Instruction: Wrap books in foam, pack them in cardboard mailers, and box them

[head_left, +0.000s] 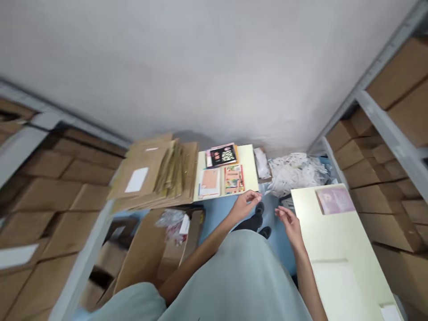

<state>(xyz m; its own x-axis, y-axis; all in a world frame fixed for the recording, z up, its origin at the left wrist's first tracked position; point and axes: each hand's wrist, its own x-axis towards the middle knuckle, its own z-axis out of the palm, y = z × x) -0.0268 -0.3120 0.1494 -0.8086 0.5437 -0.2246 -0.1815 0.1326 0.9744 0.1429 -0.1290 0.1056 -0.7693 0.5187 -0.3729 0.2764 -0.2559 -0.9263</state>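
Observation:
My left hand (246,204) is in the air just off the front edge of a pale yellow table (249,171). Its fingers are loosely bent, a little apart from the thumb, and I see nothing in them. Nearest to it lie a booklet with a red border (234,179) and a white-and-peach booklet (210,182). A black-covered book (221,155) tops a small stack behind them. My right hand (289,223), empty with its fingers slightly apart, hangs beside a second pale table (309,214). On that table is a purple book (335,199).
Flat cardboard pieces (143,171) are piled left of the books. Below them stands an open carton (143,249) with plastic wrap inside. Shredded white paper (297,171) heaps by the wall. Shelves of brown boxes (377,200) line both sides.

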